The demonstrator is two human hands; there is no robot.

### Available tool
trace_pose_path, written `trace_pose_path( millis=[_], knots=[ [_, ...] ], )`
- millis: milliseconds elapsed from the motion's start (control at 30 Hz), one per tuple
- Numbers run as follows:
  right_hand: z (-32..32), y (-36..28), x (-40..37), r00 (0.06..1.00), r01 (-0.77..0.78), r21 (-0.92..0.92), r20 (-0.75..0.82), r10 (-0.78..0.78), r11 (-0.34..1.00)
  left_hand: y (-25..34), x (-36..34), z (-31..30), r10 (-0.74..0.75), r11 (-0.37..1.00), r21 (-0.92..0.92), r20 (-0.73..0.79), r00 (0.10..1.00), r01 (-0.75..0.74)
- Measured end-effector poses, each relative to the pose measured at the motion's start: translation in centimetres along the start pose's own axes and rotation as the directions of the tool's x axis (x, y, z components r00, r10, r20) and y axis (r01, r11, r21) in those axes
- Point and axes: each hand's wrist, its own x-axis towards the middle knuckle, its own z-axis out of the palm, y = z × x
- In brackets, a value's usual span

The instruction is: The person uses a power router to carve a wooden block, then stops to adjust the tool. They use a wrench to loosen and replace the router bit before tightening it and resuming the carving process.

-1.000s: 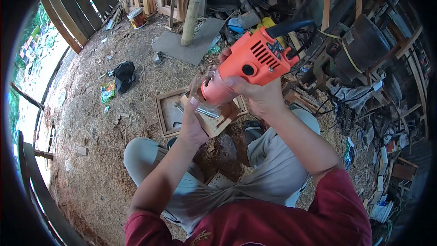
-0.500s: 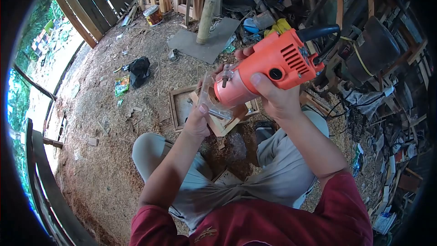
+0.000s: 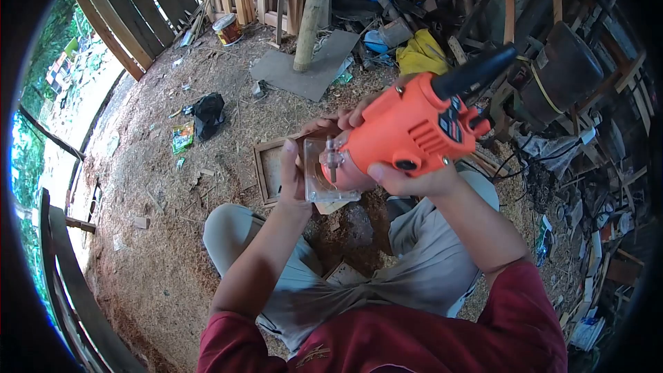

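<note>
I hold an orange trim router [image 3: 407,128] with a clear plastic base [image 3: 314,183] above the ground between my knees. My right hand [image 3: 421,183] is wrapped round its motor body, the thumb on the near side and fingertips over the far side. My left hand [image 3: 295,179] grips the clear base from the left, thumb raised along its edge and fingers partly hidden behind it. A bolt with a wing-type knob [image 3: 334,159] shows on the base. Below, a wooden frame [image 3: 261,176] lies on the ground, partly covered by the router and my hands.
Sawdust covers the dirt floor [image 3: 207,166]. A black plastic bag [image 3: 207,116] and a bamboo post [image 3: 314,21] on a grey sheet [image 3: 280,72] stand ahead. Scrap wood and clutter [image 3: 580,214] line the right side. A dark cord [image 3: 507,166] trails there.
The router has turned and tipped, so its labelled top end now shows more. Its base has swung more edge-on upright. My left thumb has shifted from the base's near corner up its left side.
</note>
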Motion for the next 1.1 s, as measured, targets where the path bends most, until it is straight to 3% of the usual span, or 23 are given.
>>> trace_pose_path(
  millis=[67, 167, 200, 300, 333, 433, 533, 600, 667, 700, 733, 800, 833, 867, 900, 967, 1033, 1100],
  knots=[
    [-0.2, -0.2, 0.0, 0.999, 0.039, -0.022, -0.009, -0.039, 0.999, 0.2, -0.2, 0.5, -0.08, 0.995, -0.068, -0.069, 0.994, 0.075],
    [-0.7, -0.4, 0.3, 0.986, 0.133, 0.021, -0.106, -0.13, 0.991, -0.1, 1.0, -0.5, -0.058, 0.998, 0.013, -0.196, 0.979, 0.062],
    [-1.4, -0.3, 0.5, 0.973, 0.177, 0.05, -0.162, -0.167, 0.983, 0.0, 0.6, -1.0, -0.12, 0.992, -0.091, -0.375, 0.919, 0.093],
    [-2.5, -1.3, 1.6, 0.926, 0.249, 0.147, -0.326, -0.191, 0.957, -0.1, 0.2, -2.3, -0.369, 0.918, -0.337, -0.521, 0.77, 0.212],
    [-2.7, -1.4, 1.9, 0.904, 0.269, 0.114, -0.372, -0.21, 0.956, -1.3, 0.6, -3.5, -0.229, 0.973, -0.167, -0.673, 0.703, 0.158],
    [-3.5, -1.5, 2.5, 0.839, 0.304, 0.024, -0.481, -0.256, 0.952, -5.4, -0.5, -12.3, -0.084, 0.967, 0.025, -0.911, 0.405, 0.255],
    [-3.4, -0.9, 2.8, 0.814, 0.285, 0.004, -0.528, -0.24, 0.959, -6.5, -1.3, -15.0, -0.04, 0.801, 0.13, -0.963, 0.268, 0.585],
    [-3.7, -0.5, 2.6, 0.834, 0.233, -0.004, -0.514, -0.202, 0.973, -8.3, -1.2, -18.8, -0.087, 0.878, 0.064, -0.953, 0.29, 0.474],
    [-4.1, -0.2, 2.3, 0.844, 0.201, -0.009, -0.507, -0.178, 0.98, -9.3, -1.1, -20.6, -0.106, 0.854, 0.082, -0.939, 0.326, 0.513],
    [-4.2, 0.0, 2.2, 0.845, 0.195, -0.006, -0.506, -0.171, 0.981, -9.5, -1.2, -20.3, -0.104, 0.786, 0.137, -0.932, 0.348, 0.603],
    [-4.3, 0.0, 2.1, 0.847, 0.189, -0.003, -0.506, -0.164, 0.982, -9.6, -1.3, -20.1, -0.104, 0.706, 0.194, -0.923, 0.37, 0.681],
    [-4.5, 0.0, 1.7, 0.854, 0.191, -0.037, -0.486, -0.185, 0.981, -9.7, -0.5, -18.0, 0.21, 0.273, 0.36, -0.927, 0.309, 0.892],
    [-4.7, -0.1, 1.5, 0.856, 0.193, -0.057, -0.479, -0.196, 0.98, -9.8, 0.0, -17.1, 0.362, 0.019, 0.359, -0.873, 0.328, 0.933],
    [-4.8, -0.2, 1.4, 0.852, 0.198, -0.052, -0.484, -0.198, 0.979, -9.7, -0.1, -16.5, 0.365, 0.017, 0.571, -0.768, 0.526, 0.821],
    [-4.9, -0.3, 1.3, 0.849, 0.203, -0.048, -0.49, -0.2, 0.978, -9.6, 0.5, -15.7, 0.222, 0.295, 0.664, -0.747, 0.627, 0.687],
    [-5.0, -0.4, 1.1, 0.834, 0.227, -0.016, -0.514, -0.203, 0.974, -8.4, 2.2, -12.5, 0.026, 0.787, 0.528, -0.547, 0.837, 0.321],
    [-4.9, -0.4, 1.0, 0.813, 0.261, 0.044, -0.549, -0.195, 0.964, -6.2, 2.7, -3.5, -0.073, 0.923, 0.348, -0.269, 0.96, 0.167],
    [-4.4, -0.7, 1.0, 0.793, 0.309, 0.105, -0.577, -0.195, 0.945, -5.5, 2.3, 0.3, 0.016, 0.941, 0.338, -0.097, 0.995, 0.017]
  ],
)
